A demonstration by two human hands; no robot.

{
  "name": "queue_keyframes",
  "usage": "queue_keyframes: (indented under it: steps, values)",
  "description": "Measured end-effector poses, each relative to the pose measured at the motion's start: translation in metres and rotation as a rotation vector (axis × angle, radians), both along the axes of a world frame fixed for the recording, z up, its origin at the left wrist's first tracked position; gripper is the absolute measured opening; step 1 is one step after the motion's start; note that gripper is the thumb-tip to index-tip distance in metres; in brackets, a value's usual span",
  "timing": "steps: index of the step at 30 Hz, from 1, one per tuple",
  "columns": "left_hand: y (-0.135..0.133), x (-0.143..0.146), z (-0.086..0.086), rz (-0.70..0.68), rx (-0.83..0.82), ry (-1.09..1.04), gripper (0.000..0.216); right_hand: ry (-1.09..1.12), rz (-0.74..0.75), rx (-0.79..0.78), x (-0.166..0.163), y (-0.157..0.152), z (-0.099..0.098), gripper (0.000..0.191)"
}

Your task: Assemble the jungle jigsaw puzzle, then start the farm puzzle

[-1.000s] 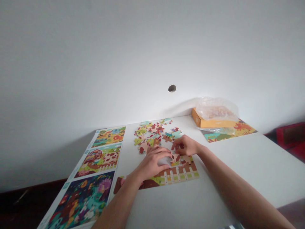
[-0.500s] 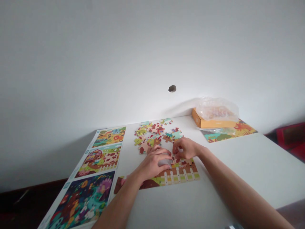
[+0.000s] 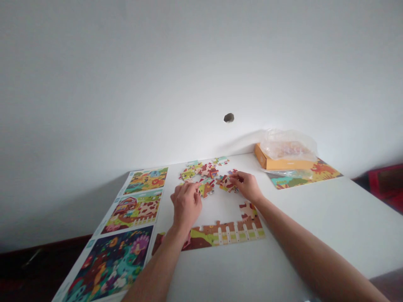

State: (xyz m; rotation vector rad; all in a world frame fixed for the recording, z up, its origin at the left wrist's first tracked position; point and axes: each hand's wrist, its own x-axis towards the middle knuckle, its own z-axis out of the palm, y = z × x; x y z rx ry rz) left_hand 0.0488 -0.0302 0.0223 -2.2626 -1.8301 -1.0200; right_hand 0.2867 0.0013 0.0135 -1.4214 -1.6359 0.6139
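A joined strip of puzzle with a white fence (image 3: 220, 233) lies on the white table (image 3: 315, 218) in front of me. Beyond it is a scatter of several loose puzzle pieces (image 3: 204, 171). My left hand (image 3: 185, 204) rests at the near left of that scatter, fingers curled onto a piece; whether it grips it is unclear. My right hand (image 3: 247, 186) is at the scatter's right side, fingers pinched on a red and cream puzzle piece (image 3: 226, 183).
A sheet of printed reference pictures (image 3: 132, 218) lies along the table's left edge. An orange box with a plastic bag (image 3: 285, 153) sits at the back right on a colourful board (image 3: 305, 174). The wall behind has a small dark hole (image 3: 228, 118).
Both hands have moved away from the joined fence strip and up to the loose pieces. The spot on the strip that they covered now shows.
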Motion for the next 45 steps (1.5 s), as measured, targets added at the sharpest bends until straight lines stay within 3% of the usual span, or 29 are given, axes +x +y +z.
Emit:
queue_keyframes:
  steps: [2,4,9,13,17,21,24,26,28,34,37,40,45]
  values:
    - [-0.001,-0.002,0.002,0.228,-0.094,0.077,0.034,0.019,-0.107,-0.046,0.000,0.003,-0.003,0.019]
    - [-0.001,-0.002,0.002,0.315,-0.176,0.150,0.037,0.007,-0.145,-0.081,0.000,0.004,-0.004,0.024]
    - [0.000,0.000,-0.001,0.322,-0.256,0.242,0.047,-0.282,-0.178,0.032,0.006,-0.003,0.008,0.034]
    - [0.001,-0.001,-0.001,0.321,-0.281,0.206,0.044,-0.547,-0.250,-0.120,0.012,-0.006,0.015,0.021]
    - [0.002,-0.002,-0.002,0.291,-0.256,0.124,0.047,-0.502,-0.131,-0.123,0.010,-0.007,0.020,0.018]
    - [0.004,-0.005,-0.005,0.114,-0.059,0.008,0.046,-0.527,-0.005,-0.078,0.019,-0.009,0.027,0.024]
    - [0.003,-0.004,-0.005,-0.123,0.091,-0.088,0.051,-0.601,0.316,-0.296,0.037,-0.011,0.027,0.031]
    - [0.001,-0.002,-0.003,-0.255,0.126,-0.126,0.054,-0.598,0.435,-0.486,0.047,-0.011,0.024,0.031]
    - [-0.001,0.001,-0.001,-0.361,0.117,-0.146,0.057,-0.597,0.434,-0.511,0.051,-0.011,0.021,0.030]
    - [-0.008,0.005,-0.001,-0.612,0.022,-0.155,0.063,-0.593,0.433,-0.266,0.040,-0.013,0.029,0.026]
    - [-0.012,0.008,-0.001,-0.717,-0.019,-0.123,0.064,-0.389,0.461,-0.198,0.028,-0.019,0.035,0.027]
    - [-0.017,0.012,-0.001,-0.771,-0.036,-0.093,0.068,-0.124,0.536,-0.227,0.013,-0.024,0.033,0.030]
    - [-0.018,0.014,0.001,-0.746,0.006,-0.089,0.065,0.114,0.623,-0.325,-0.001,-0.023,0.022,0.036]
